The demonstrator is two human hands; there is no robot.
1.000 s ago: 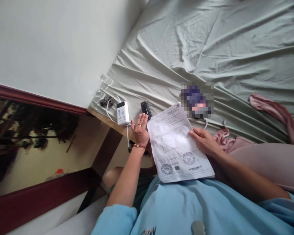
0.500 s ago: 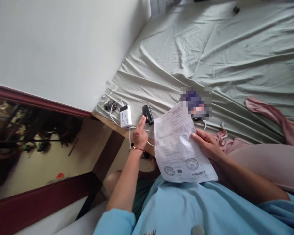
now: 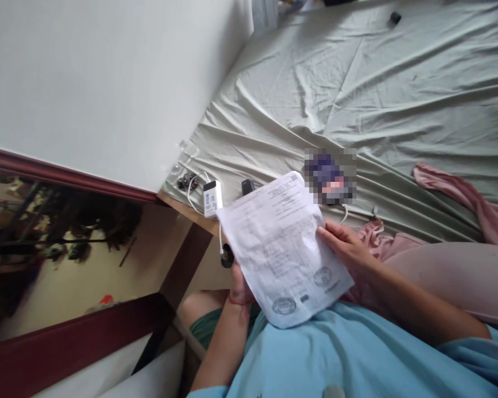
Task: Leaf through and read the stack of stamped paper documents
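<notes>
A creased printed paper sheet (image 3: 280, 237) with two round stamps near its lower edge hangs in front of my blue shirt. My right hand (image 3: 343, 241) pinches its right edge, thumb on the printed face. On the other side, my left hand (image 3: 238, 284) is at the paper's left edge, and its fingers go out of sight behind the sheet. The paper covers most of a black object (image 3: 248, 187) on the bed. A white box-shaped device (image 3: 212, 200) with a white cable stands just beyond the paper's upper left corner.
A green-grey bedsheet (image 3: 369, 99) spreads ahead in folds. A phone-like item (image 3: 327, 177), partly pixelated, lies beyond my right hand, near a pink cloth (image 3: 452, 193). Small dark beads (image 3: 186, 181) are near the wall (image 3: 87, 83). A mirror (image 3: 149, 260) is at left.
My left hand has drawn back from beside the black object to the paper's left edge. The sheet has shifted left and turned, now covering much of the black object.
</notes>
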